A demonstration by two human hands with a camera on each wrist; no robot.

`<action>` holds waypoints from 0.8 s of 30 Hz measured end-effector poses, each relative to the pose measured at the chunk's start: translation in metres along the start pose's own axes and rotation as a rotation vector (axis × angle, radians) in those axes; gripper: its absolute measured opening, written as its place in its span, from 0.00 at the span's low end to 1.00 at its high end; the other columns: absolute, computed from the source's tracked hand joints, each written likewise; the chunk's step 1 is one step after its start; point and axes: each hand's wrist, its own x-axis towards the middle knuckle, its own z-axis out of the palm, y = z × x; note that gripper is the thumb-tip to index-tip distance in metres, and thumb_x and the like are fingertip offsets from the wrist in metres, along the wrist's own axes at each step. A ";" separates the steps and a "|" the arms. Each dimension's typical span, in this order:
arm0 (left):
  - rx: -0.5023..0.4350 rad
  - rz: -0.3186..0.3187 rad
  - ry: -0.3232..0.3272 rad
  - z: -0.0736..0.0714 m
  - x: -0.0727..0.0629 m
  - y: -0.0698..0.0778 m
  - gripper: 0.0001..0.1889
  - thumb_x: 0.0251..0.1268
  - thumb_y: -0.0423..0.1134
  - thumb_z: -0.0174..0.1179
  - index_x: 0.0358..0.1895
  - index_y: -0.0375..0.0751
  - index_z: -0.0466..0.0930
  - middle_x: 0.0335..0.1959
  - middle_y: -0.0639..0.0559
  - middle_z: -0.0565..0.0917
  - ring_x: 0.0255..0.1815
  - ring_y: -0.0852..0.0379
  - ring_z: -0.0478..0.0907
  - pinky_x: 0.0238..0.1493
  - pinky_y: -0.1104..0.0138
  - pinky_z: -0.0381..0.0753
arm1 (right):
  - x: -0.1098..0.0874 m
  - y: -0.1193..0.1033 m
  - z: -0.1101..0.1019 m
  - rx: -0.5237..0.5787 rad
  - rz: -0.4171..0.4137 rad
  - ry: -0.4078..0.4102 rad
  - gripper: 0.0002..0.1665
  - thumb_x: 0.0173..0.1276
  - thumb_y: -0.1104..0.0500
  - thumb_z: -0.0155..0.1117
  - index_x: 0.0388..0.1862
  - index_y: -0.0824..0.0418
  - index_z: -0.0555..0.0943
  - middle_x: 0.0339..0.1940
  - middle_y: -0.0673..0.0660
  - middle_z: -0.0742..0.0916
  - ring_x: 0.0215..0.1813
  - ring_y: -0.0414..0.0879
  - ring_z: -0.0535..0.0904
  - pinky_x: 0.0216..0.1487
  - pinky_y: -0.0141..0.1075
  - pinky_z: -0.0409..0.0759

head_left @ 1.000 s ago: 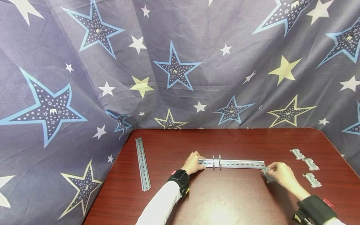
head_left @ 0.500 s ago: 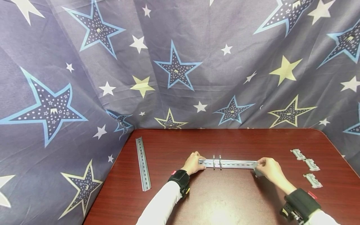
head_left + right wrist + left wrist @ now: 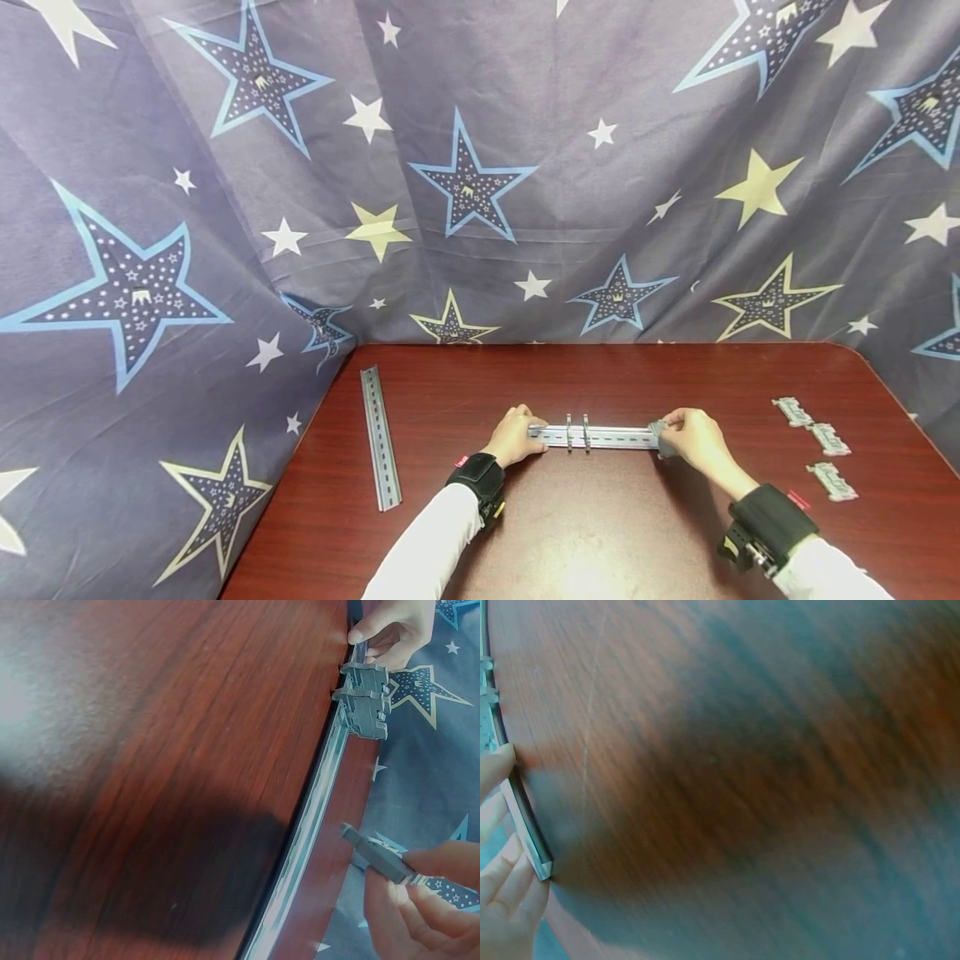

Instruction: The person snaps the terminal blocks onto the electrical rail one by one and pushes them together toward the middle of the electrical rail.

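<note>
A slotted metal DIN rail lies crosswise on the table. My left hand grips its left end, thumb on the near edge and fingers beyond it in the left wrist view. Two thin grey DIN rail terminal blocks stand upright on the rail, side by side with a small gap, not far from that hand. My right hand pinches another grey terminal block between thumb and fingers. In the right wrist view this block hangs tilted beside and apart from the rail; in the head view it overlaps the rail's right part.
Several loose terminal blocks lie flat at the table's right side. A second DIN rail lies lengthwise at the left. The brown wooden table ends at a star-patterned curtain behind and on the left.
My right hand has carried the terminal block leftward, from beyond the rail's right end to over its right part. The left hand has kept its grip on the rail's left end.
</note>
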 end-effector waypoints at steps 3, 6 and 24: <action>0.003 0.003 0.002 -0.001 -0.001 0.000 0.18 0.38 0.41 0.69 0.39 0.42 0.83 0.31 0.48 0.76 0.33 0.56 0.68 0.32 0.70 0.66 | 0.004 -0.002 0.003 0.005 0.001 0.006 0.09 0.44 0.66 0.58 0.25 0.71 0.79 0.19 0.58 0.82 0.21 0.42 0.72 0.24 0.36 0.68; 0.004 0.004 -0.001 -0.002 -0.001 0.000 0.18 0.38 0.40 0.68 0.39 0.41 0.83 0.31 0.47 0.76 0.33 0.55 0.68 0.33 0.69 0.67 | 0.008 -0.005 0.007 0.016 -0.001 0.012 0.09 0.44 0.67 0.58 0.26 0.71 0.79 0.19 0.59 0.82 0.22 0.43 0.73 0.24 0.36 0.68; 0.007 -0.004 -0.007 0.001 0.001 -0.001 0.18 0.38 0.41 0.68 0.39 0.43 0.83 0.31 0.49 0.76 0.33 0.56 0.68 0.33 0.70 0.67 | 0.017 -0.017 0.033 0.024 0.042 0.039 0.08 0.42 0.66 0.58 0.24 0.69 0.78 0.19 0.58 0.82 0.24 0.49 0.76 0.27 0.39 0.71</action>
